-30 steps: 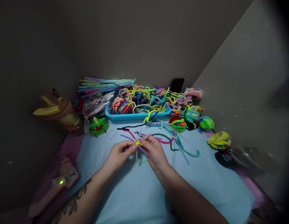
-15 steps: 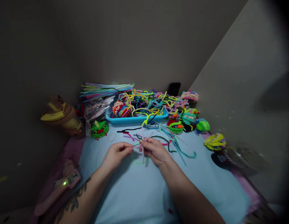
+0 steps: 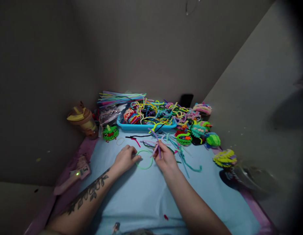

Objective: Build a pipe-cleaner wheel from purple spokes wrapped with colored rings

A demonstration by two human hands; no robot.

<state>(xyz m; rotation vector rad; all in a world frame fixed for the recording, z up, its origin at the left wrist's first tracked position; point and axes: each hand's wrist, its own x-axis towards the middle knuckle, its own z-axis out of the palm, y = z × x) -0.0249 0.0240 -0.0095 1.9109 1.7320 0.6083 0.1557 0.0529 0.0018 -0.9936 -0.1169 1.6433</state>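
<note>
My right hand (image 3: 164,157) pinches a bundle of crossed purple and pink pipe cleaners (image 3: 156,143), whose ends stick out in several directions. Between my two hands is a thin light green ring (image 3: 144,168). My left hand (image 3: 125,158) is beside the ring's left edge, with its thumb apart from the bent fingers; whether the thumb touches the ring is unclear. Behind the bundle lie a black pipe cleaner (image 3: 139,135) and a short red one (image 3: 136,142). Loose teal pipe cleaners (image 3: 183,156) spread out to the right of my right hand.
At the back, a blue tray (image 3: 146,127) overflows with bent pipe cleaners. Straight pipe cleaners (image 3: 122,98) lie behind it. A green fuzzy figure (image 3: 110,133) and a brown cup (image 3: 86,124) stand left; a yellow fuzzy piece (image 3: 225,158) sits right. A pink tool (image 3: 73,178) with a lit green light lies at left.
My left hand has come away from the purple bundle and moved down beside the green ring. The right hand has turned the bundle and still holds it. The view has shifted.
</note>
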